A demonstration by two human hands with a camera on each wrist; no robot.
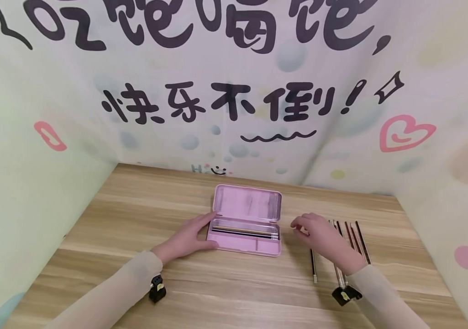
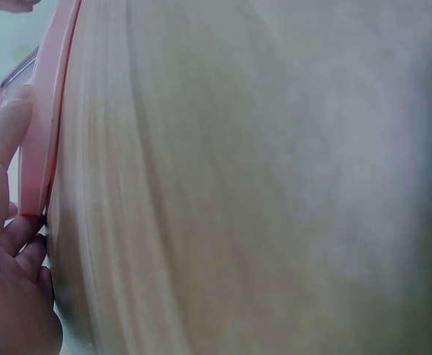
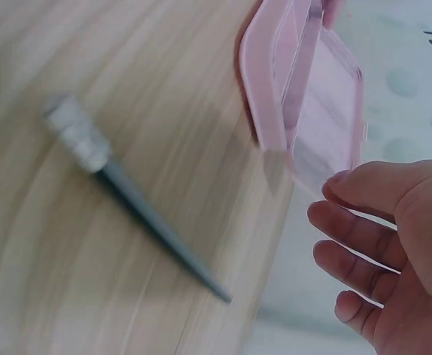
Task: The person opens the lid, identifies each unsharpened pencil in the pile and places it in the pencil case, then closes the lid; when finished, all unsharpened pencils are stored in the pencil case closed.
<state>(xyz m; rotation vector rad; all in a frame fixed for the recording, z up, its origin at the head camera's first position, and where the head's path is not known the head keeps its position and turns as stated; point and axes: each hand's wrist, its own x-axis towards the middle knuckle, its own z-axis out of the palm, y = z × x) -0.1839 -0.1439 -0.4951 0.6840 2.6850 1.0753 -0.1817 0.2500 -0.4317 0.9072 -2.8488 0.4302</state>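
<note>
Left grip [image 1: 184,237] held pink case [image 1: 234,243]; right grip [image 1: 322,236] empty, loosely curled. Nearest pencil [image 3: 142,209] seemed light, stiff; mid-shaft pinch suited.

The head view looks forward and down from above the near edge, standing back enough to frame the tabletop [image 1: 143,196], both hands and the wall [image 1: 225,68]. The left wrist view sits close and tilted, left hand [image 2: 12,296] at its left edge. The right wrist view, tilted too, looks past a near, blurred pencil [image 3: 153,225]; right hand [image 3: 423,251] at right. All three share the case [image 1: 234,243].
</note>
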